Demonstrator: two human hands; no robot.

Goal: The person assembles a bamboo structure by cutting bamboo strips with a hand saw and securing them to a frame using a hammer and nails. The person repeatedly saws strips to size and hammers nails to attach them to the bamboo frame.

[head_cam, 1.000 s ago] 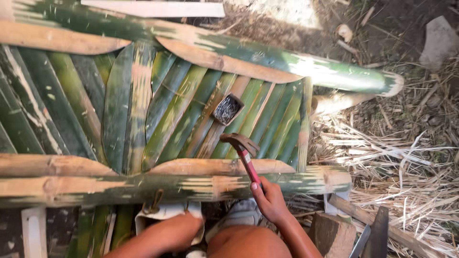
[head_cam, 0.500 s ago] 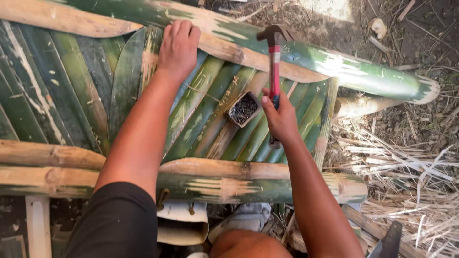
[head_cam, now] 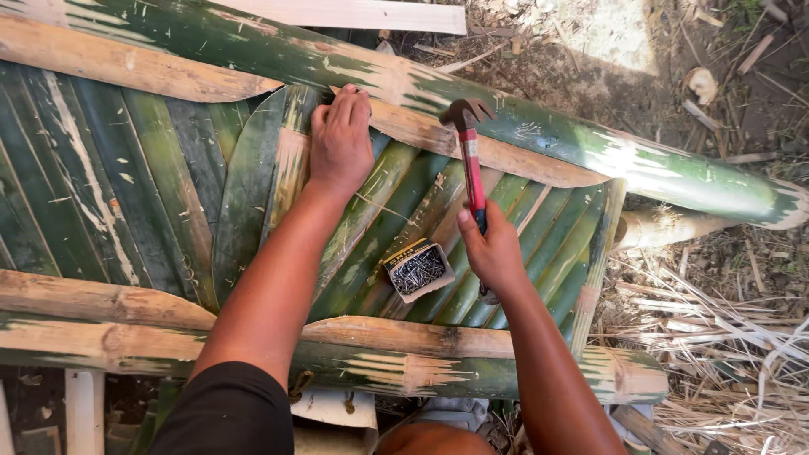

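**Hammer raised over a bamboo panel, nails kept close**

The right hand (head_cam: pixel 493 253) was clenched around the lower handle of a red-shafted claw hammer (head_cam: pixel 470 152), its dark head lifted to the far side, over the pale split face of the far bamboo rail (head_cam: pixel 539 139). Gripping low on the handle left the head free to swing. The left hand (head_cam: pixel 340 139) lay flat, fingers together, on the far end of a green bamboo slat (head_cam: pixel 286 177), right at the rail; its grip was released, pressing down rather than grasping, seemingly to steady the slat against the rail. Whether a nail stood under its fingers could not be told.

A small open cardboard box (head_cam: pixel 419 270) rested on the slats between the two forearms, just left of the right hand, within easy reach. It was filled with thin dark nails (head_cam: pixel 419 271). The near bamboo rail (head_cam: pixel 404 354) crossed the slats closer to the person. Dry straw (head_cam: pixel 725 337) covered the ground at right.
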